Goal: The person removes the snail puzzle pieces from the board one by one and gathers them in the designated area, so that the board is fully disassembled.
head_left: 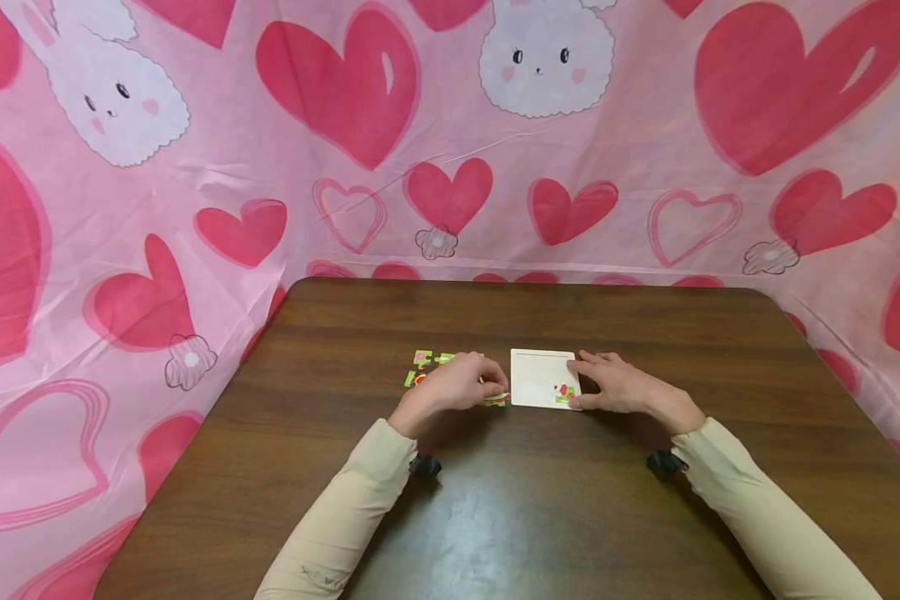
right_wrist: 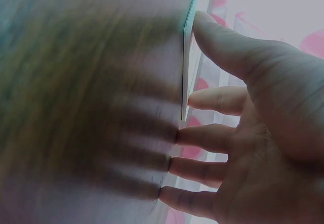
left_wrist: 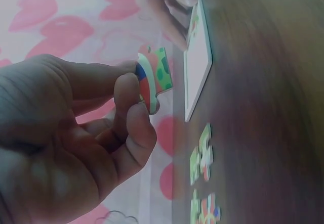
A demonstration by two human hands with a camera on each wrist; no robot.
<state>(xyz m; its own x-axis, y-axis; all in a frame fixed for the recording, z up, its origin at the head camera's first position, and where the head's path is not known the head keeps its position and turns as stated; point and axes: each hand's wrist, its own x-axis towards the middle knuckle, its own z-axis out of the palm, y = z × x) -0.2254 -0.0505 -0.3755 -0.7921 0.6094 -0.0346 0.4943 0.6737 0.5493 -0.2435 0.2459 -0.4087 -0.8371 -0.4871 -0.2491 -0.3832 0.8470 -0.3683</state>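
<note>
My left hand [head_left: 461, 383] pinches a jigsaw piece [left_wrist: 162, 72] between thumb and fingers, just left of a white puzzle tray [head_left: 532, 379]. Green with dark spots, red and a white band show on that piece. The tray lies flat, and one colourful puzzle piece [head_left: 562, 392] sits in its near right corner. My right hand [head_left: 621, 386] rests at the tray's right edge, thumb and forefinger on the tray. In the right wrist view its other fingertips [right_wrist: 178, 166] touch the tabletop, fingers spread and fairly straight.
Several loose jigsaw pieces [head_left: 422, 359] lie left of the tray, partly hidden behind my left hand. Beneath everything is a brown wooden table [head_left: 465, 517]. Pink cloth [head_left: 480, 125] with hearts and rabbits hangs behind the table and along its sides.
</note>
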